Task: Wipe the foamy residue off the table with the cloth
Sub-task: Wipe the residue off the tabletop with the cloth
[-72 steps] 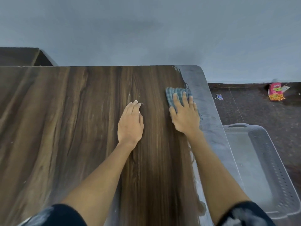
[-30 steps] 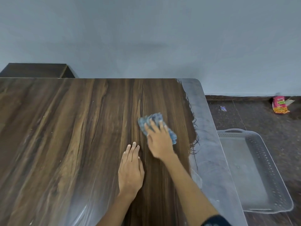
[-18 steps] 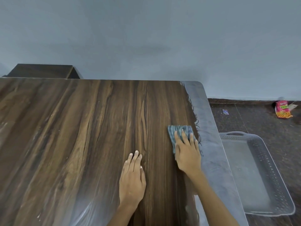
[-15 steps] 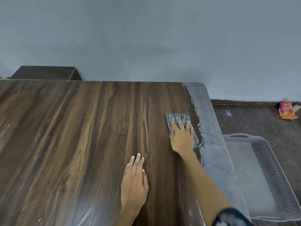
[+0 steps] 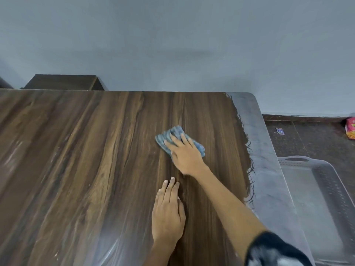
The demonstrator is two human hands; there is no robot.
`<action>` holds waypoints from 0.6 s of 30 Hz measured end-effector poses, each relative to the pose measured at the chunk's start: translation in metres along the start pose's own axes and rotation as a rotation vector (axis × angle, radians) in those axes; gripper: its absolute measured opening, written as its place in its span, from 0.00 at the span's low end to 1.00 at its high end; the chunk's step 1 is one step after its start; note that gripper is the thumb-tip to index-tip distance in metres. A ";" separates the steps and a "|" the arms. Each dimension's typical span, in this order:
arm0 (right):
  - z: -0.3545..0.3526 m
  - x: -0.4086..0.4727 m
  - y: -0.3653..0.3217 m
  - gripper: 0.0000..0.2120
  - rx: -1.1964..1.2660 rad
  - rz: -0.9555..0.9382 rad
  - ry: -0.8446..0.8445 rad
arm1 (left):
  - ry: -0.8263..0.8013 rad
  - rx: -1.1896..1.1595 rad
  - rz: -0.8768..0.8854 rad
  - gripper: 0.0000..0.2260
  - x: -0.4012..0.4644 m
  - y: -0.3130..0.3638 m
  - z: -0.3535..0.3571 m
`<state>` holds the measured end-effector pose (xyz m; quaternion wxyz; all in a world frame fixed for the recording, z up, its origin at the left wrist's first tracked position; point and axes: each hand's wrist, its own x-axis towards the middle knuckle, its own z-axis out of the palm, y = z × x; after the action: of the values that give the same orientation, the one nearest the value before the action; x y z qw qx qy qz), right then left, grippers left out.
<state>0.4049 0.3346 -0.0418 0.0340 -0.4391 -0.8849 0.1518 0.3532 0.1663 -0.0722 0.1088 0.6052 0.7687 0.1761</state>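
Observation:
A blue checked cloth point(image 5: 177, 134) lies bunched on the dark wood-grain table point(image 5: 86, 160), near its middle. My right hand point(image 5: 185, 153) presses flat on the cloth with fingers spread and straight, covering its near half. My left hand point(image 5: 168, 212) rests flat on the table just in front of it, fingers together, holding nothing. Pale foamy smears point(image 5: 13, 152) show on the table's left side and a whitish film point(image 5: 113, 248) at the near edge. A grey hazy strip point(image 5: 263, 169) runs along the table's right edge.
A grey perforated plastic tray point(image 5: 322, 204) sits on the dark floor right of the table. A pink-orange packet point(image 5: 350, 128) and a small wrapper point(image 5: 280, 130) lie on the floor by the wall. A dark wooden cabinet point(image 5: 63, 82) stands behind the table's left.
My right hand has slid the cloth left from near the right edge toward the table's middle. My left hand has stayed flat in about the same place.

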 end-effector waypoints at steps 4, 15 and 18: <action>-0.004 -0.081 0.019 0.23 -0.014 0.124 0.027 | 0.004 0.007 0.013 0.21 -0.002 -0.001 -0.001; 0.007 -0.082 0.001 0.24 0.030 0.202 0.060 | 0.017 0.001 0.053 0.22 -0.010 -0.006 -0.003; 0.020 -0.165 -0.023 0.23 0.062 0.097 0.043 | 0.013 -0.011 0.062 0.22 -0.020 -0.009 -0.005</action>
<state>0.4844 0.1862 -0.0419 0.0593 -0.4835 -0.8564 0.1711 0.3483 0.1446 -0.0722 0.1016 0.6270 0.7492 0.1876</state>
